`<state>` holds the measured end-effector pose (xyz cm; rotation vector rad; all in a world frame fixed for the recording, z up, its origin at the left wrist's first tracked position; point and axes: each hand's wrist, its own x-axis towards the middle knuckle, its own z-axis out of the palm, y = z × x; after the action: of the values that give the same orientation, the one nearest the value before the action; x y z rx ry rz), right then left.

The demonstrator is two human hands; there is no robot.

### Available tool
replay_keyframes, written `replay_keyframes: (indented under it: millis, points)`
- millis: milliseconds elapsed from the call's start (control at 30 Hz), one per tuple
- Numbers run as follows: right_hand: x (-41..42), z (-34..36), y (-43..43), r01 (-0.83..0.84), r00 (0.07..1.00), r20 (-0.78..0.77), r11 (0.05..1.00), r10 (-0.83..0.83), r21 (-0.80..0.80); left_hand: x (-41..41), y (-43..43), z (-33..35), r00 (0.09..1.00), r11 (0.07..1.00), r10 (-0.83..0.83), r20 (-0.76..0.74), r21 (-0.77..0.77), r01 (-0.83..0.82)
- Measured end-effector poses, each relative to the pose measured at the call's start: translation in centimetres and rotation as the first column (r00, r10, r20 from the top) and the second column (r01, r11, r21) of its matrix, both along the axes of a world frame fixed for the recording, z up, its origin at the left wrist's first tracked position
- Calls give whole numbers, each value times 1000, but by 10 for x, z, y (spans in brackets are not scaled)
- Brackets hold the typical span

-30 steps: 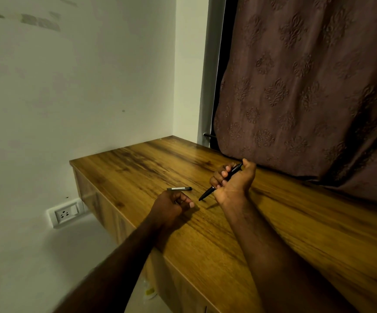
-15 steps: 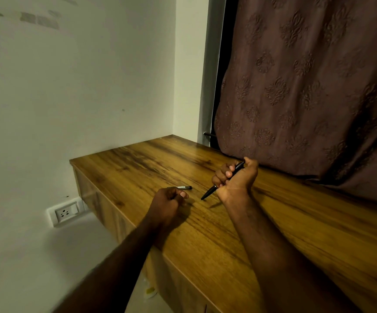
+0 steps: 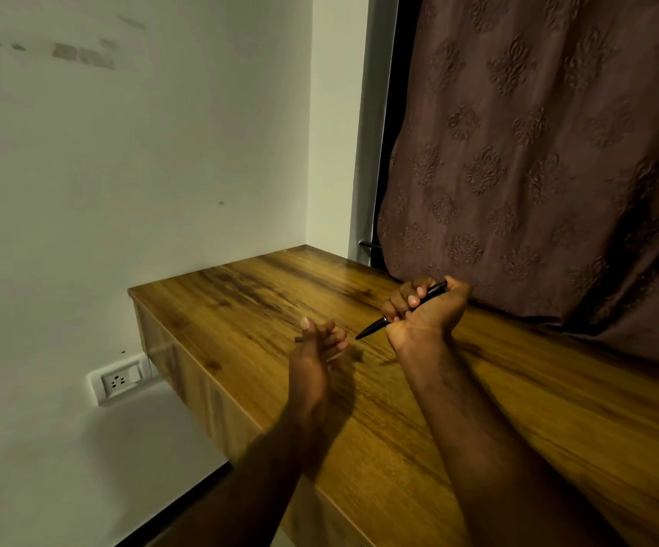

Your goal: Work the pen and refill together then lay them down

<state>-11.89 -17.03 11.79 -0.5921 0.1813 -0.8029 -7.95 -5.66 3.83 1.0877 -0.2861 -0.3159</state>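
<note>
My right hand (image 3: 428,309) grips the black pen (image 3: 402,309) in a closed fist above the wooden desk (image 3: 241,294), tip slanting down-left, as it did a second ago. My left hand (image 3: 312,357) has changed: earlier it was curled beside the pen cap (image 3: 299,339); now its blurred fingers are extended over the cap. Only the cap's left end shows; whether I pinch it, I cannot tell.
</note>
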Motion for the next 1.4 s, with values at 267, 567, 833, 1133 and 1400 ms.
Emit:
replay_keyframes:
  millis: [267, 567, 833, 1133, 1400]
  points:
    - [-4, 0, -2, 10, 1000, 14, 1000, -10, 8, -5, -1, -11, 999, 1000, -21, 50, 24, 20]
    - [-5, 3, 1, 27, 998, 65, 1000, -26, -2, -8, 1, -13, 996, 996, -63, 59, -58, 67]
    - [-2, 4, 1, 11, 998, 67, 1000, -12, 17, -6, 2, -13, 993, 996, -73, 91, -47, 78]
    - [-1, 1, 0, 2, 998, 61, 1000, -2, -1, -5, 4, -15, 989, 995, -81, 124, -41, 87]
    - [-1, -2, -4, 7, 998, 64, 998, -11, 61, -6, 3, -16, 987, 996, -66, 148, -51, 74]
